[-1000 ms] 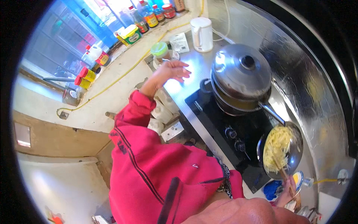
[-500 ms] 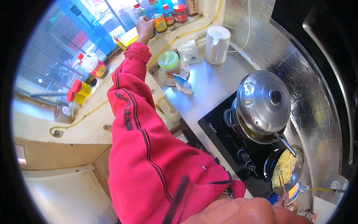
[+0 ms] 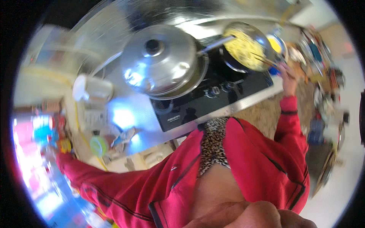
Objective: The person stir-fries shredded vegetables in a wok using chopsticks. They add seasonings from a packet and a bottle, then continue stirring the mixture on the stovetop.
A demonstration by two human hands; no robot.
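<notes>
My right hand [image 3: 288, 75] is closed around a pair of chopsticks [image 3: 267, 62] at the right. Their tips reach into pale yellow shreds [image 3: 243, 47] in a dark frying pan [image 3: 267, 42] on the stove. Far out at the left, my left hand [image 3: 51, 153] is at the windowsill beside a jar with a yellow label [image 3: 64, 145]. Motion smears its fingers, so whether it grips a bottle there is unclear.
A large lidded steel pot [image 3: 163, 68] stands on the black cooktop [image 3: 182, 116] left of the pan. A white kettle [image 3: 93, 88], a green-lidded jar [image 3: 99, 146] and a small packet [image 3: 123, 136] are on the counter. A yellow-filled bowl [image 3: 279, 45] sits right of the pan.
The view has swung right, bringing the stove to the middle and my right hand fully into sight. My left arm now runs out to the left edge, its hand still at the sill.
</notes>
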